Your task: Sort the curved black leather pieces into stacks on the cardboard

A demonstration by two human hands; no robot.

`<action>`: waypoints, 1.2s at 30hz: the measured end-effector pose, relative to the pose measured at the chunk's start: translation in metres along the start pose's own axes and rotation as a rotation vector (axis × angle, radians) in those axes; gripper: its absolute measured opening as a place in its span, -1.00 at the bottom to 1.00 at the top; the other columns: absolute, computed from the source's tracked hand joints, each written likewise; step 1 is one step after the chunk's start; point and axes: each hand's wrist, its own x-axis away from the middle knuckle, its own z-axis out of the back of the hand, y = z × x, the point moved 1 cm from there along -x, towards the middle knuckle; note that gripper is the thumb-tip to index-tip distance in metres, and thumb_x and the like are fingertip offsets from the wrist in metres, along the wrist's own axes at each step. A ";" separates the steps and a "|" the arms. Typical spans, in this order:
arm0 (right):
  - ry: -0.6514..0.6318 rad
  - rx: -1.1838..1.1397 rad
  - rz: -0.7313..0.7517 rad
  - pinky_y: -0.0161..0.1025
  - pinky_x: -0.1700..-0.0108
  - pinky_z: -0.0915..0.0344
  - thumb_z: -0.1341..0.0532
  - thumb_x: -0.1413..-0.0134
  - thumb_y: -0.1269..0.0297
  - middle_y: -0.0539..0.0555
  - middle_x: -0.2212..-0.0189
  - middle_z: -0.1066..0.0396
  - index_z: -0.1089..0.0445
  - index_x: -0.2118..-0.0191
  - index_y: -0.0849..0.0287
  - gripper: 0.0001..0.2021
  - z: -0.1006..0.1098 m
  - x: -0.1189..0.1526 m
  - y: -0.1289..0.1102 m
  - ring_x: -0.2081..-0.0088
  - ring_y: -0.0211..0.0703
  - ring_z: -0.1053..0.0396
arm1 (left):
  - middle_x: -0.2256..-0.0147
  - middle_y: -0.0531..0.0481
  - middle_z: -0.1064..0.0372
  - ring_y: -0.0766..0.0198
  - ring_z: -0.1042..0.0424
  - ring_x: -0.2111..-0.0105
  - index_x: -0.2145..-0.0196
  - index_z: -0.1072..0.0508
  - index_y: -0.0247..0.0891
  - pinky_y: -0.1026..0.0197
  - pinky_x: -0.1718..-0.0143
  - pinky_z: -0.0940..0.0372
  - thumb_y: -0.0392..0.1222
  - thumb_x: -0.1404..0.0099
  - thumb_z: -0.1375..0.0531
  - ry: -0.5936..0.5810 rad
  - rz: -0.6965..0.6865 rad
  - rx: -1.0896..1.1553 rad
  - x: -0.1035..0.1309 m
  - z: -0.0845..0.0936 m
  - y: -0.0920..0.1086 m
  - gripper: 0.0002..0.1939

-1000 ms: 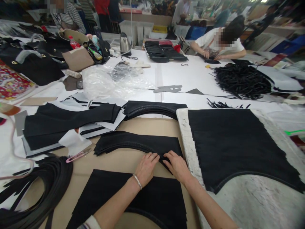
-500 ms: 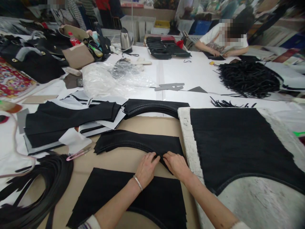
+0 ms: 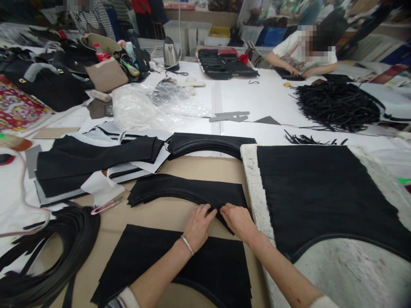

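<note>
Cluttered white surface [image 3: 234, 94] tbh: kettle [image 3: 171, 55] far, co-worker [image 3: 288, 46] far right; left hand [image 3: 198, 226] and right hand [image 3: 237, 221] pinch the curved black stack [image 3: 186, 189].

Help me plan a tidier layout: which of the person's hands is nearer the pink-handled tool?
Left. The left hand is right of the pink-handled tool, at the curved edge of the black stack; the right hand is farther right, at the same edge.

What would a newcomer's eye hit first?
Probably the left hand and right hand, close together at the curved edge of the middle stack of black panels. Next, the broad black panels on the pale slab at right, and the tangled black strips heaped beyond it.
</note>
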 end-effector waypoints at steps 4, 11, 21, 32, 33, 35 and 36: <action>-0.005 0.016 0.005 -0.29 0.38 -0.17 0.01 -0.28 0.23 0.04 0.33 -0.45 -0.42 0.27 0.11 -0.73 0.002 -0.001 -0.001 0.32 -0.17 -0.45 | -0.05 -0.14 -0.21 0.09 -0.19 -0.04 -0.13 -0.25 -0.11 -0.03 -0.02 -0.26 -0.48 -0.22 0.05 0.009 -0.010 0.000 0.000 0.002 0.000 -0.44; -0.026 0.064 0.052 -0.28 0.39 -0.17 0.03 -0.28 0.27 0.07 0.31 -0.44 -0.40 0.28 0.13 -0.73 0.002 -0.004 -0.002 0.33 -0.14 -0.45 | -0.07 -0.15 -0.20 0.07 -0.17 -0.05 -0.13 -0.26 -0.14 -0.04 -0.03 -0.25 -0.48 -0.22 0.05 0.005 -0.015 -0.017 0.001 0.001 -0.001 -0.45; 0.008 0.127 0.023 -0.27 0.43 -0.14 0.03 -0.24 0.38 0.10 0.30 -0.41 -0.33 0.25 0.17 -0.80 -0.007 -0.007 -0.008 0.28 -0.09 -0.44 | -0.07 -0.13 -0.20 0.09 -0.19 -0.04 -0.14 -0.25 -0.09 0.01 -0.02 -0.24 -0.47 -0.20 0.01 -0.004 -0.019 -0.064 0.001 0.000 0.000 -0.42; 0.220 0.229 0.005 -0.22 0.38 -0.04 0.05 -0.28 0.37 0.05 0.40 -0.42 -0.27 0.29 0.16 -0.81 0.078 -0.016 -0.013 0.36 -0.10 -0.42 | 0.00 -0.13 -0.28 0.09 -0.18 0.00 -0.02 -0.36 -0.16 -0.01 0.04 -0.20 -0.43 -0.24 -0.01 0.062 0.061 0.054 -0.012 0.003 0.015 -0.57; 0.266 0.256 0.017 -0.22 0.40 -0.01 0.03 -0.27 0.37 0.04 0.43 -0.42 -0.27 0.31 0.15 -0.83 0.091 -0.015 -0.016 0.39 -0.11 -0.42 | 0.03 -0.12 -0.30 0.09 -0.18 0.01 0.02 -0.40 -0.16 -0.02 0.04 -0.18 -0.42 -0.24 -0.02 0.074 0.092 0.117 -0.014 0.004 0.016 -0.60; 0.369 0.309 0.037 -0.22 0.43 0.03 -0.02 -0.24 0.38 0.00 0.49 -0.39 -0.26 0.36 0.14 -0.85 0.114 -0.009 -0.021 0.44 -0.13 -0.40 | 0.11 -0.12 -0.34 0.08 -0.21 0.04 0.13 -0.47 -0.18 -0.05 0.02 -0.16 -0.37 -0.22 -0.08 0.092 0.176 0.338 -0.020 0.009 0.015 -0.70; 0.417 0.324 0.052 -0.22 0.43 0.03 -0.05 -0.22 0.39 -0.02 0.52 -0.37 -0.25 0.38 0.13 -0.86 0.123 -0.004 -0.024 0.46 -0.14 -0.38 | 0.16 -0.12 -0.36 0.09 -0.25 0.07 0.17 -0.49 -0.19 -0.05 0.02 -0.16 -0.33 -0.20 -0.13 0.098 0.238 0.524 -0.022 0.014 0.014 -0.75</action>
